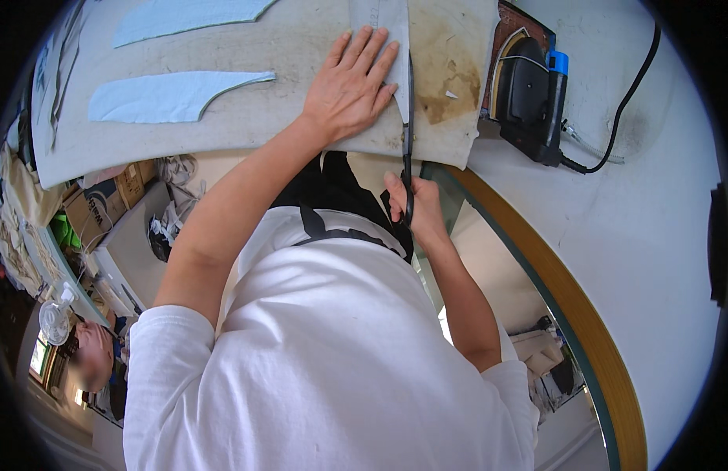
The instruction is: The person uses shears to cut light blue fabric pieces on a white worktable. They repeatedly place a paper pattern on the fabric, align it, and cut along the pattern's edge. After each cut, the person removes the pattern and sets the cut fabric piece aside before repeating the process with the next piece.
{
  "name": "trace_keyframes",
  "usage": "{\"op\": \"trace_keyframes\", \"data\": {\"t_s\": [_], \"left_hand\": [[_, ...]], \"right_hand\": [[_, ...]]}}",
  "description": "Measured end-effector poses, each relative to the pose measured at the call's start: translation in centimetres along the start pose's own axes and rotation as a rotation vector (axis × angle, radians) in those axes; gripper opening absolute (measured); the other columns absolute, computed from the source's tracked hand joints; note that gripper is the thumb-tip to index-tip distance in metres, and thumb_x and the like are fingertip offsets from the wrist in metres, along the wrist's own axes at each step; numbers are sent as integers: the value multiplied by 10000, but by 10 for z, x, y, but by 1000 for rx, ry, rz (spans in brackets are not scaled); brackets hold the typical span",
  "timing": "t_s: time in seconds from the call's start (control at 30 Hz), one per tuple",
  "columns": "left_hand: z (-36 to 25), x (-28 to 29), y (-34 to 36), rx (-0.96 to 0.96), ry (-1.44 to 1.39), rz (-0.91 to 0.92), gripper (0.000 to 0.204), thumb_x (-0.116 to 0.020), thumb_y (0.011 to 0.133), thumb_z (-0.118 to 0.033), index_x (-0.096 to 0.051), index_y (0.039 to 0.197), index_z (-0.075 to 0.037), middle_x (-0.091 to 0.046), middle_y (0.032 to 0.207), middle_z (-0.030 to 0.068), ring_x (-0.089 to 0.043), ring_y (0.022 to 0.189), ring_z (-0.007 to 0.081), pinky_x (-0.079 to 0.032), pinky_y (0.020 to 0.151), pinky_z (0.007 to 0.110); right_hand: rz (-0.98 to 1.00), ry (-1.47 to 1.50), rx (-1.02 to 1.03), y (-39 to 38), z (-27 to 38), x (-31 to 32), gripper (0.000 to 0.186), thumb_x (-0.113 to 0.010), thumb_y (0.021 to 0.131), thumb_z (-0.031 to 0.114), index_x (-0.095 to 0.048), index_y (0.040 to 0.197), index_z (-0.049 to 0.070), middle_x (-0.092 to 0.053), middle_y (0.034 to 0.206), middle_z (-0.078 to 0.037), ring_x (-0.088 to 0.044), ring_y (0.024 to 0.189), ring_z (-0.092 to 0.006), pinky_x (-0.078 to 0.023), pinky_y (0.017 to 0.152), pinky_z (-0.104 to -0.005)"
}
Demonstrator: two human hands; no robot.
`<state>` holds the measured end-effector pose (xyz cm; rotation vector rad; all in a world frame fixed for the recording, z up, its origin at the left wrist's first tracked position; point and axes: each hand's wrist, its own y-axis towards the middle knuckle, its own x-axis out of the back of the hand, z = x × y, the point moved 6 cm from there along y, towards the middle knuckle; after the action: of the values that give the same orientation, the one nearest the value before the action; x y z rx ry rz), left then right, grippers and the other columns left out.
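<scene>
My left hand (353, 88) lies flat with its fingers stretched out, pressing on a pale grey-white sheet (389, 22) at the top middle of the cloth-covered table (246, 118). Whether that sheet is cloth or paper I cannot tell. My right hand (417, 206) is closed round the handles of long black scissors (409, 110) at the table's near edge. Their blades point away from me along the sheet's right edge, just right of my left hand. To the left lie two light blue cloth pieces, a curved one (156, 97) and another (183, 17) farther off.
A black iron (527, 98) with a blue part rests on a stand at the right, its dark cord (615, 125) curving over the white surface (615, 259). A wooden edge (537, 235) borders that surface. Cardboard boxes (105, 204) and a person (93, 353) are at the left.
</scene>
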<state>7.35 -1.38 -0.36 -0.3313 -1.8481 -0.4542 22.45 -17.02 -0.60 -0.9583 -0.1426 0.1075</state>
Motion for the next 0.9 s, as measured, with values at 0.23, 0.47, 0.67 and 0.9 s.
{"op": "trace_keyframes", "data": {"t_s": [0.23,0.47,0.67,0.9], "left_hand": [[0,2,0,6,-6,16,605,-489,990,-392,-389,1498,-80,-380,1554,134,-303,1464,301,-174,1213,451],[0,2,0,12,-27,15,610,-460,997,-384,-373,1501,-50,-364,1563,138,-292,1470,299,-160,1218,453],[2,1,0,12,-39,29,614,-455,998,-384,-364,1507,-53,-353,1570,139,-283,1474,299,-148,1221,453],[1,3,0,17,-44,39,620,-472,991,-380,-367,1503,-46,-358,1566,142,-285,1473,303,-153,1219,456]], "right_hand": [[8,-7,-8,-2,6,-2,539,-715,885,518,-553,665,54,-532,561,-12,-502,468,-98,-365,440,-256],[-5,-27,19,12,16,0,549,-706,888,531,-541,643,69,-517,556,-2,-493,470,-96,-347,450,-249],[-34,-53,16,15,16,1,543,-718,884,518,-535,640,68,-507,550,2,-487,466,-93,-344,443,-256],[-27,-26,21,16,17,2,527,-723,885,505,-541,648,70,-517,549,-4,-489,455,-99,-350,437,-256]]}}
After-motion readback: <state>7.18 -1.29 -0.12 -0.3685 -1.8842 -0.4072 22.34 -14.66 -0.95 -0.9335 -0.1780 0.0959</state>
